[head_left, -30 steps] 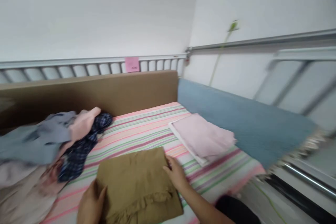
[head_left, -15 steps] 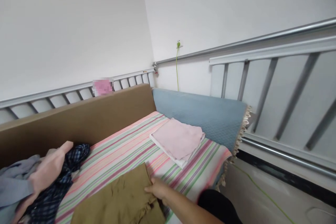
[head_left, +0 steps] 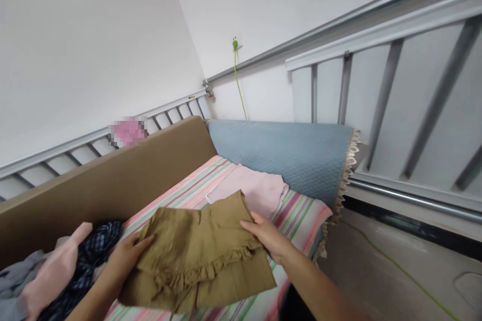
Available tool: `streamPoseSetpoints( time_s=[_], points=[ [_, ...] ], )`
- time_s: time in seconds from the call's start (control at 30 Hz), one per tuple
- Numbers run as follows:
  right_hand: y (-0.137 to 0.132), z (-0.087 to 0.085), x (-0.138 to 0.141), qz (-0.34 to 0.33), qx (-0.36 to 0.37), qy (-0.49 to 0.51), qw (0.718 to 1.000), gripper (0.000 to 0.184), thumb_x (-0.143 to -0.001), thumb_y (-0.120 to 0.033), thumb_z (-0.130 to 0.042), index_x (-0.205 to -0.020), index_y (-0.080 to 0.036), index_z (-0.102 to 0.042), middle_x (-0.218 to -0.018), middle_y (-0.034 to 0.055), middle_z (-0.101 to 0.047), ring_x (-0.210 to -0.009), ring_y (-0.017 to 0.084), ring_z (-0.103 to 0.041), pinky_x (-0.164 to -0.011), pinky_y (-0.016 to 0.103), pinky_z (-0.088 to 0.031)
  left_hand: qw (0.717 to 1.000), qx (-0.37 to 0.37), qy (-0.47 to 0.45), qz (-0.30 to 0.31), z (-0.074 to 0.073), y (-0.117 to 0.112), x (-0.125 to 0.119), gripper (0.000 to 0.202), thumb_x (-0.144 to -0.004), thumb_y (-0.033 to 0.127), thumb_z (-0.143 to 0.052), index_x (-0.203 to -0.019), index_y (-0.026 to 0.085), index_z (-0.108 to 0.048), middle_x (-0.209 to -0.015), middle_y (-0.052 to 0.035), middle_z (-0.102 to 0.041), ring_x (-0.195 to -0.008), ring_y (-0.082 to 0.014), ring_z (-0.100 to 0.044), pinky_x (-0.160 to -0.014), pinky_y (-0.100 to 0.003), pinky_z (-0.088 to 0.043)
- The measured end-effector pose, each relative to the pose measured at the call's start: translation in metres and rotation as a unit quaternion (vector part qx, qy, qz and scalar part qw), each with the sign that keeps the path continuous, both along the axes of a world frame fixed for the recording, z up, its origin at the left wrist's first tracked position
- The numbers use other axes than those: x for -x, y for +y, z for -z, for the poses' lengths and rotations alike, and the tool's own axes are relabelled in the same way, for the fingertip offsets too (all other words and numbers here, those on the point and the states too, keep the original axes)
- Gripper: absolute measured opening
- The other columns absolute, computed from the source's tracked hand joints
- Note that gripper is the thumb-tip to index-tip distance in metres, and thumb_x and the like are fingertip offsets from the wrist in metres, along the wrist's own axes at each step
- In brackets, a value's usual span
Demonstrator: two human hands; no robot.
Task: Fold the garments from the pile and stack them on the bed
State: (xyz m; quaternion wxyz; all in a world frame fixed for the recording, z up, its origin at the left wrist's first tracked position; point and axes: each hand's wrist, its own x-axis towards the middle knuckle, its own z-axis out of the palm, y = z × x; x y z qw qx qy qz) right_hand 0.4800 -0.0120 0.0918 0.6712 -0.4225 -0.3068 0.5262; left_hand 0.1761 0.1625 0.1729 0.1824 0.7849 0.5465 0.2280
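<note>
An olive-brown garment (head_left: pixel 199 235) with a ruffled strip is held up over the bed, folded and partly creased; whether it is a skirt, shorts or a top I cannot tell. My left hand (head_left: pixel 126 256) grips its left edge, thumb on top. On the opposite edge, my right hand (head_left: pixel 265 233) pinches the cloth with the fingers partly underneath. Just beyond the garment, folded pale pink cloth (head_left: pixel 250 188) lies flat on the striped bed sheet (head_left: pixel 301 210).
At the left, a loose pile holds a pink cloth (head_left: pixel 56 271), a dark plaid cloth (head_left: pixel 96 248) and grey cloth (head_left: pixel 18 271). A brown headboard (head_left: pixel 113 175) and a blue quilted panel (head_left: pixel 278 150) border the bed. White radiators (head_left: pixel 376 90) line the walls. A green cord (head_left: pixel 239 80) hangs from a socket.
The olive-brown garment has been lifted and turned, so its ruffle now shows. My left hand has come into view holding its left edge. The view has tilted and shifted slightly.
</note>
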Motion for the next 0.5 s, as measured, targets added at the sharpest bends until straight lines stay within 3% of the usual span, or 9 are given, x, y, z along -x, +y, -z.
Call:
streamPoseSetpoints(
  time_s=[0.1,0.23,0.3,0.4,0.5],
  points=[
    [0.001,-0.004,-0.028,0.070,-0.017,-0.011,0.997,0.051,-0.067,-0.042,-0.067,-0.111,-0.016,-0.061,-0.107,0.0097,-0.068,-0.097,0.026,-0.063,-0.089,0.041,-0.047,0.997,0.011,-0.015,0.072,-0.017,0.022,-0.065,0.040,-0.066,0.054,-0.058,-0.083,0.019,-0.070,-0.081,-0.0038,-0.074,-0.079,-0.0255,-0.067,-0.075,-0.036,-0.052],
    [0.009,-0.005,-0.055,0.191,-0.031,-0.027,0.981,0.049,-0.072,-0.040,-0.063,-0.116,-0.018,-0.058,-0.109,0.0087,-0.068,-0.105,0.026,-0.061,-0.091,0.040,-0.047,0.991,-0.079,0.011,0.105,-0.033,0.061,-0.154,0.033,-0.072,0.045,-0.057,-0.083,0.017,-0.069,-0.085,-0.0068,-0.073,-0.080,-0.0238,-0.065,-0.075,-0.034,-0.049],
    [0.014,0.002,-0.066,0.240,-0.031,-0.033,0.970,0.049,-0.073,-0.040,-0.062,-0.118,-0.020,-0.056,-0.113,0.0081,-0.066,-0.109,0.025,-0.059,-0.093,0.039,-0.047,0.987,-0.108,0.030,0.112,-0.036,0.084,-0.194,0.030,-0.075,0.041,-0.056,-0.086,0.016,-0.069,-0.089,-0.0079,-0.072,-0.083,-0.0228,-0.064,-0.076,-0.032,-0.048],
    [0.025,0.030,-0.080,0.305,-0.004,-0.056,0.951,0.050,-0.073,-0.041,-0.062,-0.118,-0.021,-0.055,-0.116,0.0078,-0.065,-0.110,0.025,-0.058,-0.092,0.038,-0.047,0.984,-0.120,0.057,0.120,-0.023,0.117,-0.245,0.025,-0.077,0.035,-0.056,-0.089,0.018,-0.069,-0.095,-0.0077,-0.071,-0.088,-0.0213,-0.063,-0.079,-0.030,-0.046],
    [0.038,0.067,-0.090,0.337,0.060,-0.086,0.936,0.046,-0.073,-0.040,-0.060,-0.115,-0.021,-0.058,-0.109,0.0072,-0.068,-0.103,0.025,-0.061,-0.085,0.038,-0.050,0.981,-0.113,0.100,0.123,0.014,0.144,-0.282,0.021,-0.077,0.032,-0.057,-0.088,0.019,-0.069,-0.094,-0.0071,-0.071,-0.087,-0.0205,-0.062,-0.077,-0.028,-0.044]
  ],
)
